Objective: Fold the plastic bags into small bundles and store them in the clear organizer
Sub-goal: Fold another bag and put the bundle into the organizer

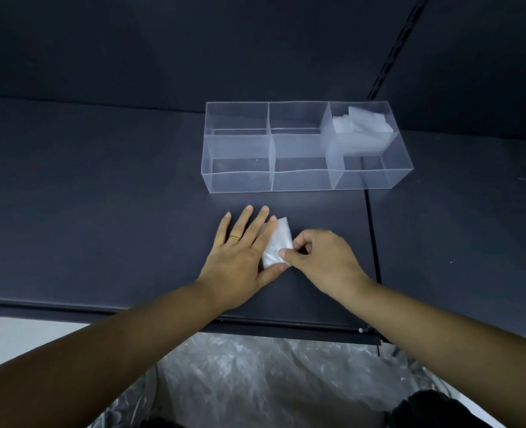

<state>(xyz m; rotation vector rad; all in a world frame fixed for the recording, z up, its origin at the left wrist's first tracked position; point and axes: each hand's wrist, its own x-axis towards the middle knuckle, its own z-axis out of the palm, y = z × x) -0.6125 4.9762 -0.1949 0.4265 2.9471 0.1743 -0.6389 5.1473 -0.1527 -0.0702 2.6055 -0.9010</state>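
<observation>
Right hand (323, 257) pinches the near right edge of the small folded translucent plastic bag bundle (276, 244) between thumb and forefinger. Left hand (243, 254) lies flat and spread, gripping nothing, its index finger and thumb pressing the bundle's left side onto the dark matte tabletop (101, 196); a thin gold ring (234, 238) shows on one finger. At twelve o'clock, apart from the hands, sits the clear six-compartment plastic organizer (302, 180), with folded white bundles (360, 123) in its far right compartment. At six o'clock, below the table edge, lies a heap of loose crumpled plastic bags (255, 381).
</observation>
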